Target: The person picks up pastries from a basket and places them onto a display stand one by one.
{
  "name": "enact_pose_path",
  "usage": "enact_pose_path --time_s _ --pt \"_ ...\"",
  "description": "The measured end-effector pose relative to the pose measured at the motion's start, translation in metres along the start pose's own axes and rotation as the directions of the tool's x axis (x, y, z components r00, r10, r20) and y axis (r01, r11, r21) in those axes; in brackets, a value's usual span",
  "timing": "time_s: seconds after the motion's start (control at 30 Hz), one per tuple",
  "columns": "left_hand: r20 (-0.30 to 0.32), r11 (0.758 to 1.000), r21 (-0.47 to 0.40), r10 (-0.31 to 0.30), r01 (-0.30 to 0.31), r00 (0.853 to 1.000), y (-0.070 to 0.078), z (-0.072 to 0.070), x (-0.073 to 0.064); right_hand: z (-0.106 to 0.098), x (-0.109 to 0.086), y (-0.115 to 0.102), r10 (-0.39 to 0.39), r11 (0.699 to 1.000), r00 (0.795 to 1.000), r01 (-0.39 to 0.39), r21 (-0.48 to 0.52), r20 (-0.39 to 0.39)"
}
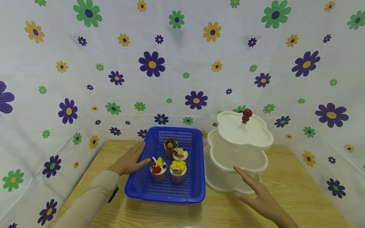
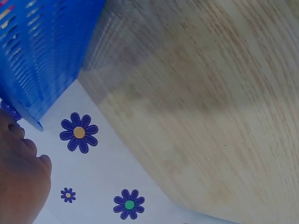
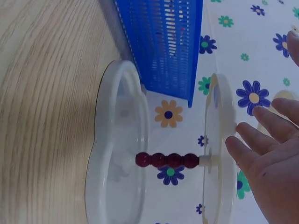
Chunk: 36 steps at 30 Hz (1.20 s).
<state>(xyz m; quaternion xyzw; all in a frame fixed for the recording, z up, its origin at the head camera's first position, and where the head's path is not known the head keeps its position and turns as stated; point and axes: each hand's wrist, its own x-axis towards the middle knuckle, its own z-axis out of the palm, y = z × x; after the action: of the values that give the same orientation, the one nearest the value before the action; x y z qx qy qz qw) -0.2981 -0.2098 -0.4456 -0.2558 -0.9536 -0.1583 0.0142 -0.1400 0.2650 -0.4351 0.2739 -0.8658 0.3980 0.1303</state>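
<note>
A blue plastic basket stands on the table with several dessert cups inside. One cup has a strawberry and yellow fruit on top; another carries yellow pieces; a chocolate-topped cup sits farther back. My left hand lies at the basket's left rim, fingers extended and thumb reaching over the edge. To the basket's right is a white three-tier stand with scalloped trays and a red knob. Beside its front right my right hand hovers with straight fingers, holding nothing.
The wooden table runs under everything. A white flower-print cloth hangs behind and along both sides. In the right wrist view, a dark red beaded post joins two of the stand's trays.
</note>
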Motion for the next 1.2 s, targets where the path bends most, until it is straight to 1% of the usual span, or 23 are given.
enact_pose_path --time_s 0.07,0.2,0.33,0.43,0.5,0.57,0.67,0.73,0.83,0.9,1.0,1.1,1.2 --pt "-0.002 1.000 -0.006 0.001 -0.001 1.000 -0.002 0.003 0.002 0.002 0.004 -0.001 -0.016 1.000 1.000 0.016 0.017 0.011" --pt "0.019 1.000 0.013 -0.007 0.007 1.000 -0.005 0.007 0.004 0.006 0.010 -0.005 -0.023 0.998 0.999 0.021 0.059 0.038" --pt "0.024 1.000 0.014 0.005 -0.005 1.000 -0.005 0.008 0.004 0.011 0.018 -0.011 -0.041 0.996 0.997 0.036 0.082 0.059" --pt "0.021 1.000 0.012 0.010 -0.010 1.000 -0.006 0.009 0.004 0.015 0.030 -0.017 -0.092 0.993 0.993 0.085 0.084 0.073" --pt "0.021 1.000 0.016 0.006 -0.006 1.000 -0.006 0.009 0.004 0.018 0.040 -0.021 -0.100 0.991 0.991 0.091 0.101 0.094" --pt "0.027 1.000 0.029 -0.003 0.003 1.000 -0.007 0.010 0.004 0.023 0.052 -0.026 -0.086 0.989 0.988 0.070 0.127 0.127" --pt "0.028 0.999 0.035 -0.004 0.003 1.000 -0.008 0.011 0.004 0.035 0.073 -0.031 -0.030 0.983 0.980 -0.006 0.182 0.195" --pt "0.030 0.999 0.039 -0.007 0.006 1.000 -0.008 0.011 0.004 0.045 0.088 -0.034 0.013 0.977 0.968 -0.066 0.204 0.252" --pt "0.021 0.999 0.038 -0.002 0.001 1.000 -0.007 0.010 0.005 0.062 0.110 -0.035 0.081 0.965 0.938 -0.159 0.209 0.338" --pt "0.014 0.999 0.041 0.003 -0.004 1.000 -0.006 0.010 0.005 0.072 0.122 -0.036 0.162 0.950 0.910 -0.248 0.189 0.382" --pt "0.004 0.999 0.045 0.015 -0.015 1.000 -0.005 0.011 0.005 0.089 0.135 -0.034 0.249 0.934 0.884 -0.328 0.144 0.395" --pt "0.006 0.999 0.046 0.008 -0.009 1.000 -0.005 0.011 0.003 0.103 0.142 -0.032 0.316 0.921 0.873 -0.376 0.102 0.371" --pt "0.005 0.999 0.046 -0.002 0.001 1.000 -0.005 0.010 0.002 0.114 0.148 -0.034 0.370 0.902 0.862 -0.423 0.091 0.346"
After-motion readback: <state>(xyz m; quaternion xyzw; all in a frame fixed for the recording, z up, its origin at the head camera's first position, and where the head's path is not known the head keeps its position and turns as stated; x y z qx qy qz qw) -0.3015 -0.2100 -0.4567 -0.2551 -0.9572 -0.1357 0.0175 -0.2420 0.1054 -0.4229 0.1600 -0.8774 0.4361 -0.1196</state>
